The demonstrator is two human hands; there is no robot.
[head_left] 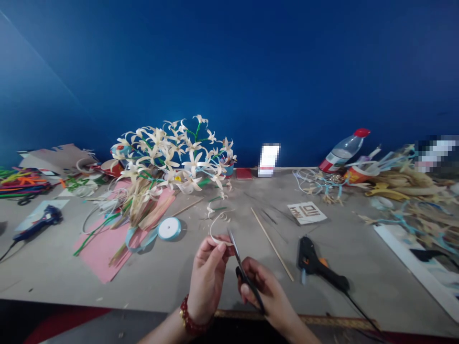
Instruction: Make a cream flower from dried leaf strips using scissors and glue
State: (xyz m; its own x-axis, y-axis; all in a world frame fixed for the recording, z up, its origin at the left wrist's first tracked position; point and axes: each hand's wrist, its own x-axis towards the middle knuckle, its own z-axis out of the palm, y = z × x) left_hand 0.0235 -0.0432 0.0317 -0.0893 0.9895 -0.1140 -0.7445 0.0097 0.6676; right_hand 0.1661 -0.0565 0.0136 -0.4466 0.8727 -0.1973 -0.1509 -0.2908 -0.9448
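Near the front middle of the table, my left hand (pixel 210 270) pinches a thin, pale curled strip (pixel 214 229) between thumb and fingers. A beaded bracelet (pixel 190 317) circles that wrist. My right hand (pixel 263 286) grips a pair of dark-handled scissors (pixel 241 260), blades pointing up and left. The blades lie close beside the strip's end at my left fingertips; whether they touch it I cannot tell. Just beyond the hands lie small curled white pieces (pixel 224 216). A thin wooden stick (pixel 271 243) rests to the right of the scissors.
White artificial flowers (pixel 168 153) on green stems stand at the back left. Pink paper (pixel 98 255) and a light-blue ribbon roll (pixel 169 229) lie left. A black glue gun (pixel 319 265) is right, a blue glue gun (pixel 38 224) far left. A tilted plastic bottle (pixel 344 150) stands at the back right.
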